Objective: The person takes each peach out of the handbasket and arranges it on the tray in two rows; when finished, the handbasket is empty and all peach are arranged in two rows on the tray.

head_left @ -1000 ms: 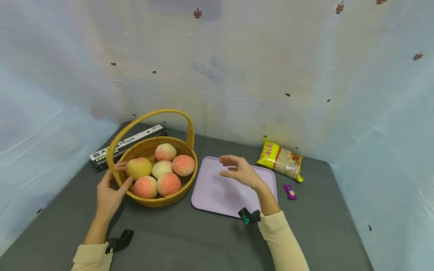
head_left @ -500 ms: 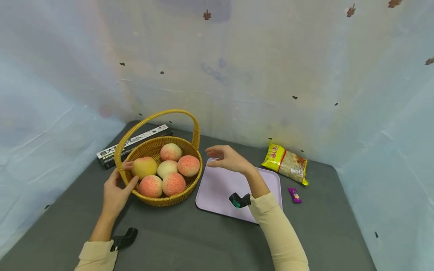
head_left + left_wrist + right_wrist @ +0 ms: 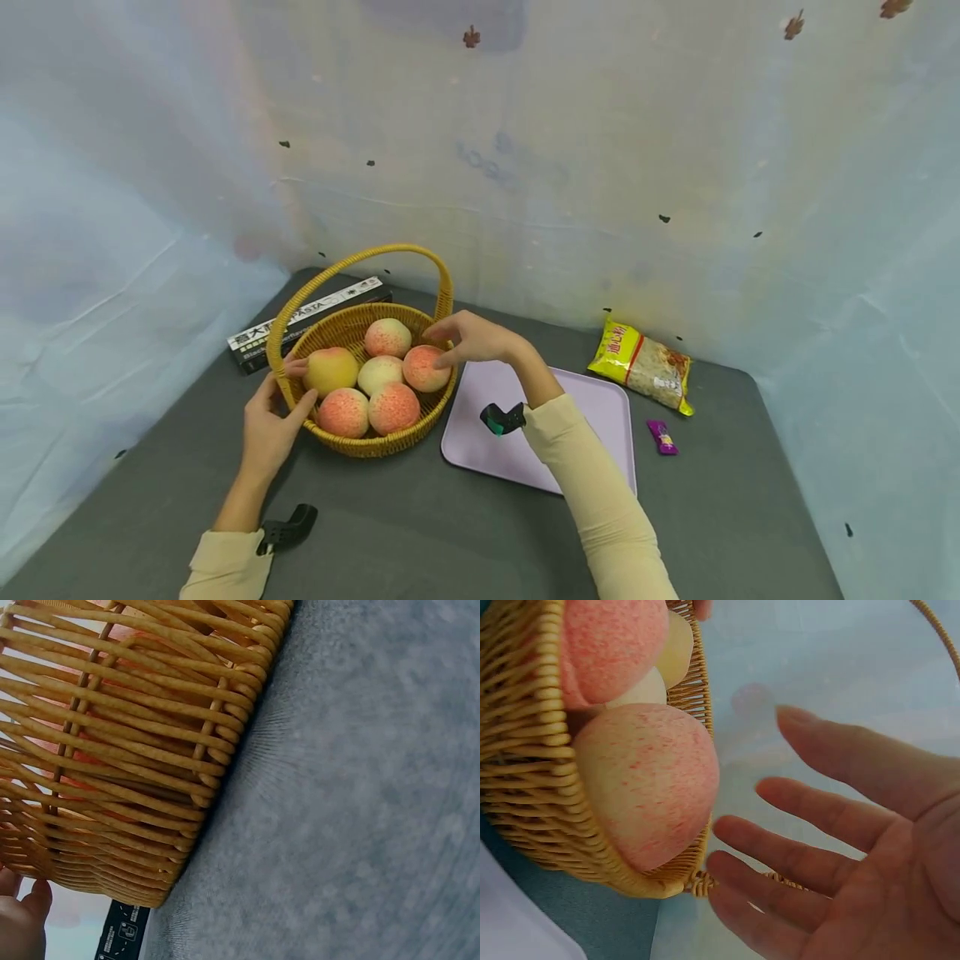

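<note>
A yellow wicker basket point(image 3: 366, 447) with a tall arched handle stands on the left half of the table, holding several peaches and a yellow fruit point(image 3: 332, 372). My left hand point(image 3: 272, 429) grips the basket's left rim by the foot of the handle, thumb on the near side. In the left wrist view its fingertips point(image 3: 34, 900) show at the rim. Above the basket's right side hovers my right hand point(image 3: 483, 337), fingers spread and loosely bent. The rightmost peach point(image 3: 422, 369) lies just below it; in the right wrist view a gap separates that peach point(image 3: 649, 784) from the fingers.
Right of the basket lies a lilac tray point(image 3: 480, 442), partly under my right forearm. A yellow bag of pasta point(image 3: 645, 363) and a small purple packet point(image 3: 662, 437) are farther right. Behind the basket sits a black pasta box point(image 3: 251, 342). Plastic sheeting walls the table.
My right hand has moved left from over the tray to above the basket's right-hand peach. The left hand keeps its hold on the rim. The whole view has shifted slightly.
</note>
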A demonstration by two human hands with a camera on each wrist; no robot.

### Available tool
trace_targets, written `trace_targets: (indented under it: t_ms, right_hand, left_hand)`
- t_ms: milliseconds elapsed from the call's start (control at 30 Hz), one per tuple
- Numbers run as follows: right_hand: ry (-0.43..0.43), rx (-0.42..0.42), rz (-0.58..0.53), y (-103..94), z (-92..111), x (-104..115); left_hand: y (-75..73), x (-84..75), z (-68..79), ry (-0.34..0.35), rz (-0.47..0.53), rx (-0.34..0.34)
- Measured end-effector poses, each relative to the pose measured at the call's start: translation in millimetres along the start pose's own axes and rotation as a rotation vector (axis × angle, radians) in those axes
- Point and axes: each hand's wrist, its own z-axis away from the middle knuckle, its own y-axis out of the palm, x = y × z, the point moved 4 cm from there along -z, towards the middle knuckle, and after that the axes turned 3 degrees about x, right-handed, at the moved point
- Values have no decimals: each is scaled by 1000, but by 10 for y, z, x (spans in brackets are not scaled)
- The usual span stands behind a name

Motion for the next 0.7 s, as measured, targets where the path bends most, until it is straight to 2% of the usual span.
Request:
trace_targets:
  t_ms: [233,500,700]
  right_hand:
    - [37,111,46,36,-179,62]
    - [49,141,52,70,-309,24]
    - [89,162,52,72,-390,-57]
  left_hand:
    - [0,11,-7,12,23,7]
    - [-25,331,-10,6,25,1]
    - [-31,372,-2,3,49,-1]
